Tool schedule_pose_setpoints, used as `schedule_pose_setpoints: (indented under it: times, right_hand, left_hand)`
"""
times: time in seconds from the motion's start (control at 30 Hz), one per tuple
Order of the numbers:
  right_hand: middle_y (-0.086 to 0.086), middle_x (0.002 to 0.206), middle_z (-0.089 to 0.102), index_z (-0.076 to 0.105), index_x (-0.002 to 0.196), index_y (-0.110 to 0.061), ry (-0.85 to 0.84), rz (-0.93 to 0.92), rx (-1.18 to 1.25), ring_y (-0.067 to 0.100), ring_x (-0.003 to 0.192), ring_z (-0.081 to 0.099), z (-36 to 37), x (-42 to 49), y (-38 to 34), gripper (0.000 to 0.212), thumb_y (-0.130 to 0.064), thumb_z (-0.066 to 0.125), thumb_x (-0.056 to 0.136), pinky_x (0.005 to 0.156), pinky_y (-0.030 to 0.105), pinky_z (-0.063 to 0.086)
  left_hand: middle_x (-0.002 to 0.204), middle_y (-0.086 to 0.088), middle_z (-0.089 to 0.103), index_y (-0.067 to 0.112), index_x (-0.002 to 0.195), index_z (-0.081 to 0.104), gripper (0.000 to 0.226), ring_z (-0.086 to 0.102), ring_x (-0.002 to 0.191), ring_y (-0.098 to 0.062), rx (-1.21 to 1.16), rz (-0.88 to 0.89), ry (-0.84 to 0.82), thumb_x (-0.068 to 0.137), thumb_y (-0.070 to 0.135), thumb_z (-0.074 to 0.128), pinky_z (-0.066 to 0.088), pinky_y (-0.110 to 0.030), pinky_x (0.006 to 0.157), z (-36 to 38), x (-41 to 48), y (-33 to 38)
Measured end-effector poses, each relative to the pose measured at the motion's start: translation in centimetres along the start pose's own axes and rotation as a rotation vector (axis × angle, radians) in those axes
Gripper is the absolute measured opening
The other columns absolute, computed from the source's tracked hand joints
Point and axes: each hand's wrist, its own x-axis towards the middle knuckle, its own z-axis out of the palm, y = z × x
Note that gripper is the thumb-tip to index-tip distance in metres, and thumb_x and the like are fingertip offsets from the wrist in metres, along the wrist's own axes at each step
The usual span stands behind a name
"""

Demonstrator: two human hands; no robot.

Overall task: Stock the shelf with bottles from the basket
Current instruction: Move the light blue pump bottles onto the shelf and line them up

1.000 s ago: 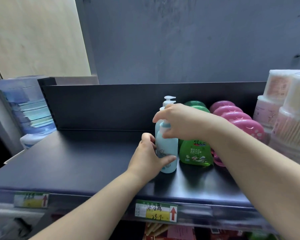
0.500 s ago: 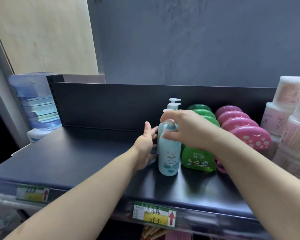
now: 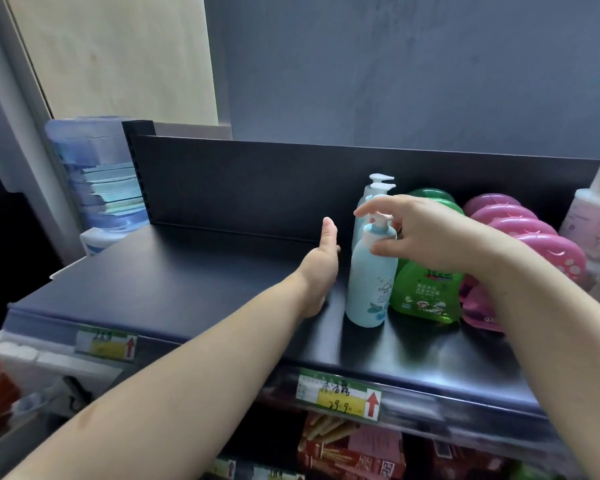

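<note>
A light blue pump bottle [image 3: 370, 284] stands upright on the black shelf [image 3: 187, 282], first in a row with two like bottles [image 3: 378, 188] behind it. My right hand [image 3: 430, 237] hovers at its pump. The fingers are spread, the index finger is over the pump head and the thumb is at the bottle's shoulder. My left hand [image 3: 321, 268] is flat and open just left of the bottle, a small gap away. The basket is out of view.
Green bottles [image 3: 426, 296] stand right of the blue row, then pink cases [image 3: 534, 237] and stacked tubs [image 3: 596, 237] at the far right. A water jug [image 3: 94, 174] stands beyond the shelf's left end. A price tag [image 3: 340, 393] hangs on the front edge.
My left hand has let go of the bottle's body and drawn back to the left. My right hand's fingers have loosened from the pump. The bottle now stands by itself.
</note>
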Motion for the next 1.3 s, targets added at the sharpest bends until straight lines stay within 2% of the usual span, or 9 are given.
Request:
schedule_pose_setpoints:
  times: [0.1,0.2,0.3,0.4,0.5,0.7,0.87,1.03,1.3]
  right_hand:
    - [-0.003,0.118,0.049,0.053,0.129,-0.030,0.084,0.076,-0.062,0.015,0.110,0.046,0.4,-0.2,-0.9,0.052,-0.028,0.071,0.081,0.087,0.020,0.033]
    - [0.009,0.121,0.053,0.061,0.124,-0.020,0.311,0.028,-0.159,0.029,0.118,0.043,1.4,-0.4,-3.7,0.047,-0.027,0.074,0.079,0.101,0.030,0.029]
    - [0.008,0.104,0.061,0.068,0.111,-0.015,0.362,-0.079,-0.071,0.028,0.101,0.055,3.7,-0.7,-8.5,0.033,-0.023,0.073,0.080,0.094,0.028,0.035]
    - [-0.004,0.090,0.060,0.069,0.105,-0.018,0.217,-0.144,0.064,0.015,0.081,0.056,7.6,-1.4,-14.1,0.023,-0.025,0.070,0.082,0.078,0.028,0.047]
    - [-0.009,0.088,0.060,0.069,0.104,-0.023,0.056,-0.200,0.101,0.011,0.079,0.057,12.4,-2.3,-19.2,0.021,-0.031,0.067,0.084,0.075,0.030,0.049]
    - [-0.007,0.104,0.063,0.065,0.114,-0.025,-0.244,-0.232,0.167,0.013,0.093,0.060,23.1,-4.3,-27.4,0.029,-0.036,0.062,0.088,0.083,0.030,0.049]
    - [-0.002,0.101,0.062,0.063,0.112,-0.025,-0.499,-0.222,0.175,0.019,0.094,0.060,32.1,-6.4,-31.8,0.028,-0.034,0.060,0.086,0.081,0.033,0.049]
    - [-0.004,0.109,0.057,0.056,0.124,-0.028,-0.744,-0.146,0.131,0.019,0.103,0.057,39.1,-7.5,-34.2,0.037,-0.036,0.057,0.088,0.084,0.032,0.048]
    - [0.010,0.137,0.049,0.041,0.139,-0.019,-0.653,-0.033,0.097,0.028,0.122,0.049,50.2,-1.5,-34.8,0.050,-0.027,0.050,0.091,0.096,0.040,0.044]
  left_hand:
    - [0.156,0.000,0.024,0.030,0.149,0.022,0.072,0.021,0.144,-0.015,0.039,0.046,0.059,0.089,0.069,0.010,0.011,-0.043,0.120,-2.5,-1.2,-0.1]
    - [0.151,-0.003,0.035,0.025,0.145,0.034,0.069,0.031,0.140,-0.016,0.040,0.089,0.093,0.092,0.065,0.014,0.018,-0.041,0.118,-5.2,-3.8,-0.9]
    - [0.124,-0.001,0.057,0.024,0.119,0.055,0.042,0.052,0.116,-0.013,0.055,0.247,0.200,0.100,0.047,0.026,0.036,-0.031,0.104,-8.6,-8.0,-1.8]
    - [0.100,-0.001,0.064,0.023,0.100,0.061,0.021,0.061,0.094,-0.013,0.134,0.389,0.311,0.100,0.027,0.040,0.046,-0.024,0.086,-13.3,-13.1,-4.0]
    - [0.088,0.001,0.067,0.027,0.091,0.063,0.015,0.063,0.086,-0.014,0.199,0.388,0.390,0.090,0.025,0.048,0.051,-0.022,0.080,-18.4,-18.3,-7.3]
    - [0.086,-0.001,0.070,0.035,0.085,0.062,0.010,0.064,0.085,-0.020,0.405,0.112,0.537,0.085,0.033,0.052,0.051,-0.037,0.084,-27.5,-27.6,-15.5]
    - [0.090,0.006,0.067,0.021,0.098,0.065,0.012,0.062,0.084,-0.015,0.613,-0.146,0.598,0.090,0.017,0.058,0.046,-0.020,0.074,-33.2,-34.0,-23.7]
    - [0.104,0.007,0.065,0.022,0.110,0.062,0.021,0.061,0.097,-0.014,0.730,-0.462,0.537,0.091,0.026,0.055,0.048,-0.029,0.086,-36.6,-39.4,-31.4]
    - [0.118,0.008,0.060,0.026,0.119,0.056,0.031,0.056,0.108,-0.012,0.744,-0.659,0.429,0.089,0.034,0.053,0.045,-0.028,0.089,-38.3,-44.9,-36.7]
